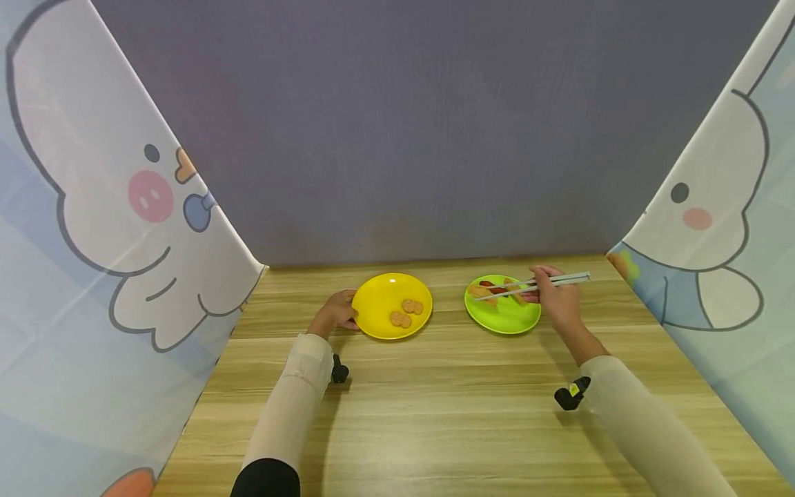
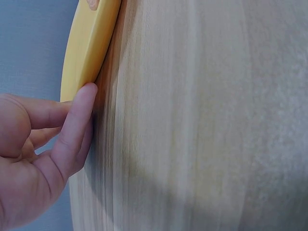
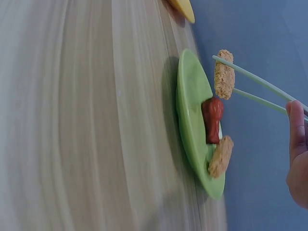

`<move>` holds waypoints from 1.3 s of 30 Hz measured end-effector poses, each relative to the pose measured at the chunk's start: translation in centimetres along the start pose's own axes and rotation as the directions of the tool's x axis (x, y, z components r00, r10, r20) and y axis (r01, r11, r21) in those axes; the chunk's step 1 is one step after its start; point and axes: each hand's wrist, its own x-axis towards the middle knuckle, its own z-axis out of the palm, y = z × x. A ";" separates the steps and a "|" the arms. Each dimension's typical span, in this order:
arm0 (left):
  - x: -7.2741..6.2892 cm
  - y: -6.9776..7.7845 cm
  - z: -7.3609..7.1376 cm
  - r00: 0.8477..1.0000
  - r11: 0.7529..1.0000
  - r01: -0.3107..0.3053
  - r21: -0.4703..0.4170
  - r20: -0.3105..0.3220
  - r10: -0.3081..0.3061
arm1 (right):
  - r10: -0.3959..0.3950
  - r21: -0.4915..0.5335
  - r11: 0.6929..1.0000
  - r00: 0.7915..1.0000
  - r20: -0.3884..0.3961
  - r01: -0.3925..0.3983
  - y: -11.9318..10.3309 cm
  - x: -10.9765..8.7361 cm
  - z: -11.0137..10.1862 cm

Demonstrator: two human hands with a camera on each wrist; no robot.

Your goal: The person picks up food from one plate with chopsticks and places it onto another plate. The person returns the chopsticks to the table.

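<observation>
My left hand [image 1: 338, 309] pinches the left rim of a yellow plate [image 1: 373, 304], thumb and fingers at its edge in the left wrist view. Two brown nuggets [image 1: 400, 319] lie on that plate's right side. With my right hand [image 1: 559, 297] I grip a pair of pale chopsticks [image 1: 574, 277], reaching left over a green plate [image 1: 506, 319]. Between the chopstick tips is a brown, crumbly nugget [image 3: 224, 77], raised above the green plate in the right wrist view. On the green plate rest a red drumstick-shaped piece [image 3: 212, 118] and another nugget [image 3: 221, 156].
Both plates stand near the back of a wood-grain table [image 1: 422, 414], with a gap between them. A grey panel [image 1: 422, 138] rises behind. Cartoon-printed sheets [image 1: 124, 228] flank the table on the left and right.
</observation>
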 end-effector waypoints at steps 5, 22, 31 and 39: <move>0.0 -0.1 0.0 1.000 1.000 -0.001 0.004 -0.003 0.001 | 0.024 -0.003 1.000 1.000 0.009 -0.024 -0.1 0.3 1.5; 0.0 -0.3 0.0 1.000 1.000 0.009 -0.013 0.006 -0.009 | 0.022 0.037 0.999 0.999 0.029 -0.023 0.4 0.6 6.9; 0.3 -0.2 -0.1 1.000 1.000 0.027 -0.014 0.003 -0.027 | 0.006 0.065 0.998 0.999 0.035 -0.009 2.3 1.6 9.1; 0.3 -0.1 0.0 1.000 1.000 0.021 -0.020 0.005 -0.021 | -0.019 0.041 0.999 0.999 0.029 0.018 3.7 2.0 11.3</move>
